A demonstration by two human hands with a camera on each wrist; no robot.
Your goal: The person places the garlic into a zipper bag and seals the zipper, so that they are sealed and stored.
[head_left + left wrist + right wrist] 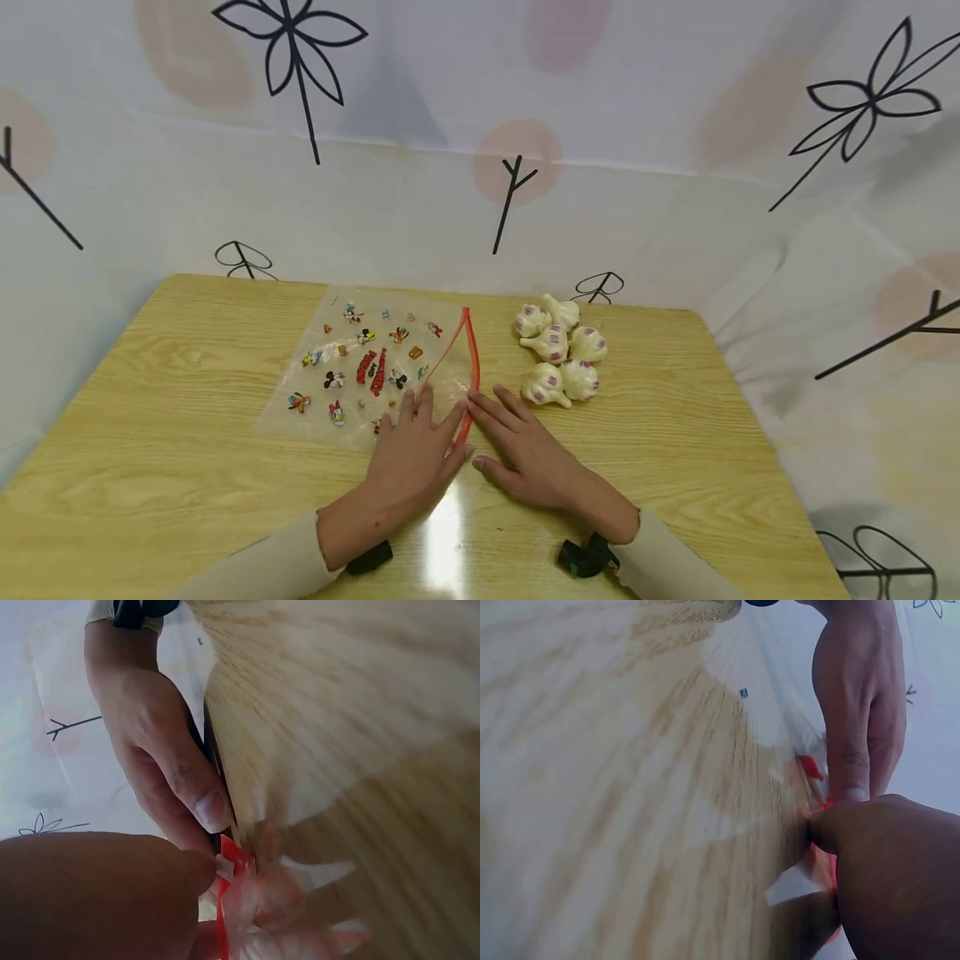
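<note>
Bag [360, 367], clear plastic w/ cartoon stickers, lies flat on the wooden surface [150, 433], left of centre. Its red zip strip [471, 367] is the long axis, running away from the person, bowed open at the far end, near end right betw. both hands. Left hand [416, 454] rests on the bag's near right corner, fingers straight and close together, tips aimed up-right at the strip. Right hand [525, 450] lies flat on the surface just right of the strip, fingers straight, a bit spread, tips touching the strip from the other side. Both hands equally near; wrist views show thumb and fingertip meeting at the red edge [232, 859], looks like a light nip on the strip, though blurred, so can't tell for sure.

Garlic bulbs [558, 350], six or so in a cluster, sit just beyond the right hand, right of the bag mouth, apart from it. Nothing betw. fingers and strip. Patterned cloth [510, 167] backs the surface.
</note>
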